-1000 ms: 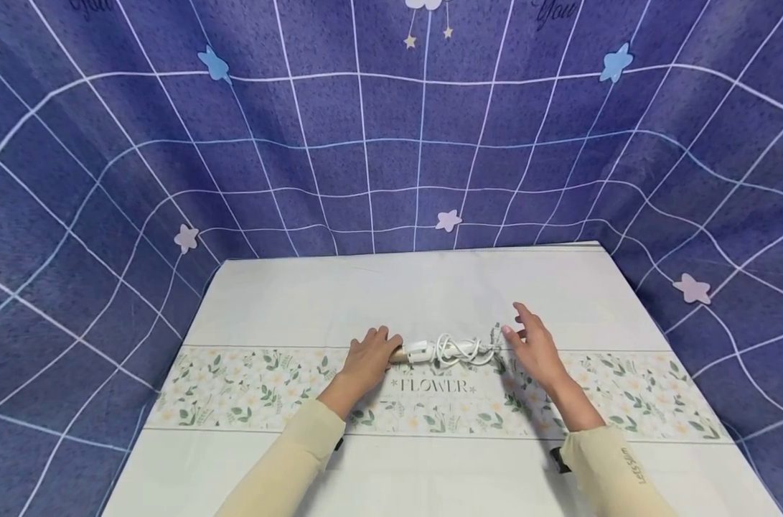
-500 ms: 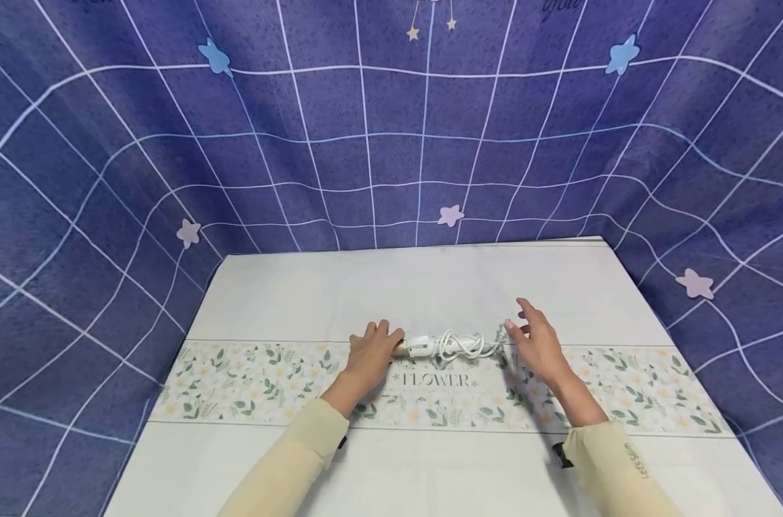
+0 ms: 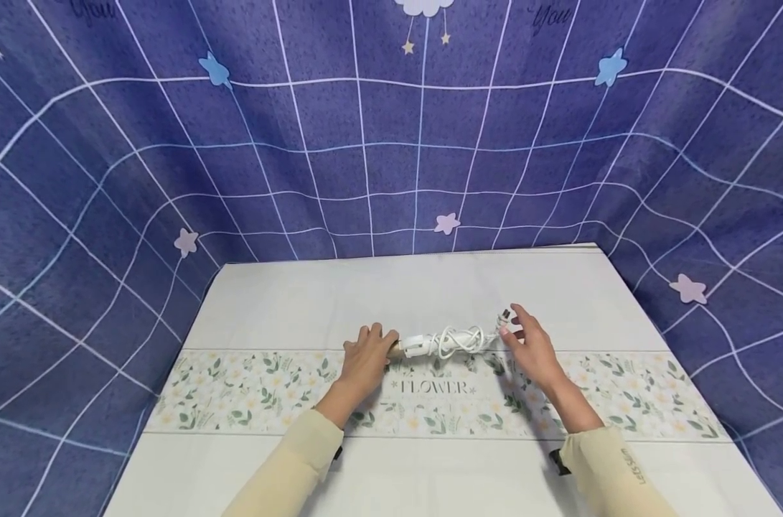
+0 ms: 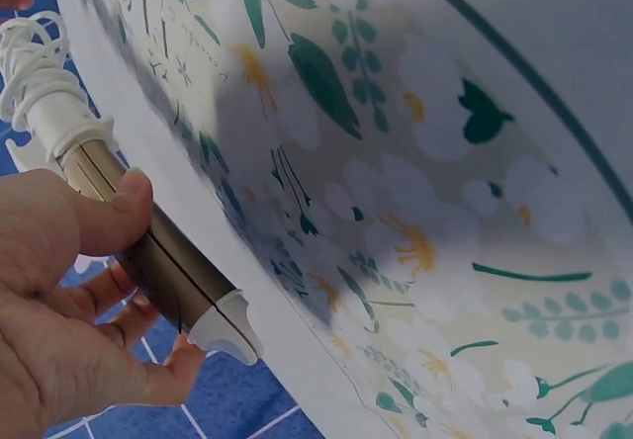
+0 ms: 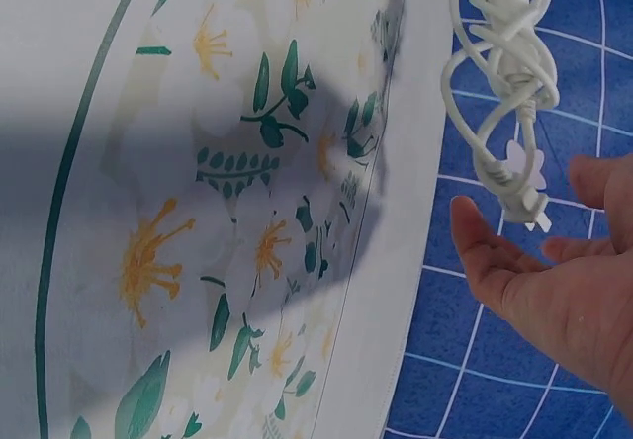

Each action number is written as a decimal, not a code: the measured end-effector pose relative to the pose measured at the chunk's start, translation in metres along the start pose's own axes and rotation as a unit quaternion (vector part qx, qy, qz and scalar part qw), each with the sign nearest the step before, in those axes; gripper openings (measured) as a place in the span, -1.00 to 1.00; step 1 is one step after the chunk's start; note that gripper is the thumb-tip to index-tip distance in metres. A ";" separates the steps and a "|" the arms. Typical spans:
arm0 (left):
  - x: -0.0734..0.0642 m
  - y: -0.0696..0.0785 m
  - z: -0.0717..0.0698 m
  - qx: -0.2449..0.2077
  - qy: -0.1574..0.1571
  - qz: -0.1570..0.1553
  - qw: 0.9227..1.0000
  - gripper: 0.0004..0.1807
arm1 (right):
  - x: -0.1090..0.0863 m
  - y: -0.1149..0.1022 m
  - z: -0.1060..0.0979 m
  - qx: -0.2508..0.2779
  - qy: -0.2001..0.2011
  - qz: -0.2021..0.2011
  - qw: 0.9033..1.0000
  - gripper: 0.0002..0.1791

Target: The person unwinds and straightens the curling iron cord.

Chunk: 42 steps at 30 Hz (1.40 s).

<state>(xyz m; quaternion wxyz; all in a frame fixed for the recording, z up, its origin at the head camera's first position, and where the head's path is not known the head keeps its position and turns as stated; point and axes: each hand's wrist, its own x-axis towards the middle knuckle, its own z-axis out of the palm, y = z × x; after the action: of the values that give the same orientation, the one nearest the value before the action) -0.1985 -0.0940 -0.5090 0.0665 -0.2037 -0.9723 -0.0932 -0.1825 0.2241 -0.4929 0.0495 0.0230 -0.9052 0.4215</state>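
A hair straightener with a rounded gold barrel and white handle [image 3: 420,346] lies crosswise ahead of me, its white cord [image 3: 458,342] wound loosely around the handle. My left hand [image 3: 365,357] grips the gold barrel [image 4: 163,256]; the left wrist view shows the thumb on one side, fingers on the other and the split white tip beyond them. At the right end, the two-pin plug [image 5: 522,207] hangs from the cord. Close beside it, my right hand [image 3: 536,352] has its fingers spread and loosely bent. A gap shows between plug and fingers in the right wrist view.
A white table cover [image 3: 288,301] with a floral band [image 3: 236,391] lettered "FLOWER" lies under the hands. Blue curtains [image 3: 391,165] with a grid and stars enclose the back and both sides.
The plug end has swung up and away, so its pins now show near my right fingertips. My left hand and the hair straightener sit slightly further left; the head view has tilted slightly.
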 end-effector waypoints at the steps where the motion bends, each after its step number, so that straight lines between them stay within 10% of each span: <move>1: 0.000 0.000 0.000 0.000 0.001 -0.003 1.000 -0.57 | 0.001 0.000 0.001 0.001 0.001 -0.002 1.000 -0.33; 42: -0.006 0.011 -0.012 -0.047 0.037 -0.003 0.998 -0.62 | -0.003 -0.010 0.008 0.048 0.084 -0.130 0.987 -0.49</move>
<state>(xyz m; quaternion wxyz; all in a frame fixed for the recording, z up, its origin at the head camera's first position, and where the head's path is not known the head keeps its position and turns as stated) -0.1876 -0.0888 -0.4969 0.0923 -0.2000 -0.9644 -0.1463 -0.1791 0.2113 -0.4909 0.1789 0.1071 -0.8660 0.4545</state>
